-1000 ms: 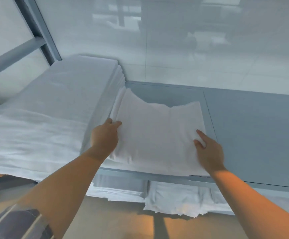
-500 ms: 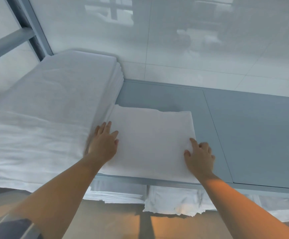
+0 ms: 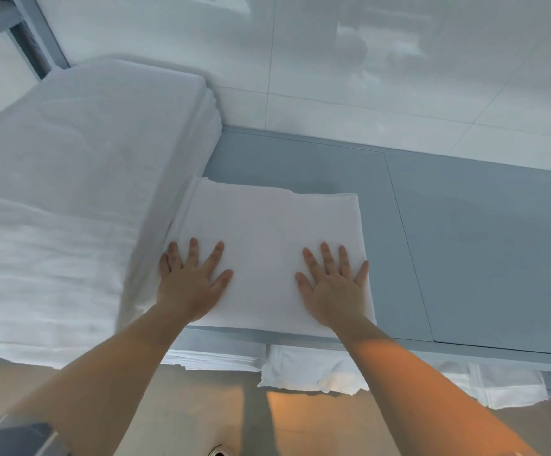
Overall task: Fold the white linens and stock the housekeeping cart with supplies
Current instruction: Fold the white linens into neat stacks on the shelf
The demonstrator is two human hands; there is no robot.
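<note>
A folded white linen [image 3: 267,232] lies flat on the grey-blue shelf [image 3: 481,251], right beside a tall stack of folded white linens [image 3: 79,179] on the left. My left hand [image 3: 191,281] presses flat on the linen's near left part, fingers spread and straight. My right hand [image 3: 331,287] presses flat on its near right part, fingers spread too. Neither hand grips anything.
A glossy white tiled wall [image 3: 366,60] backs the shelf. A grey metal frame post [image 3: 33,37] stands at the far left. More folded white linens [image 3: 313,370] sit on a lower shelf under the front edge. The beige floor [image 3: 201,416] lies below.
The linen's raised, rumpled far edge has settled flat. Both hands moved from its sides onto its top near edge and spread their fingers flat.
</note>
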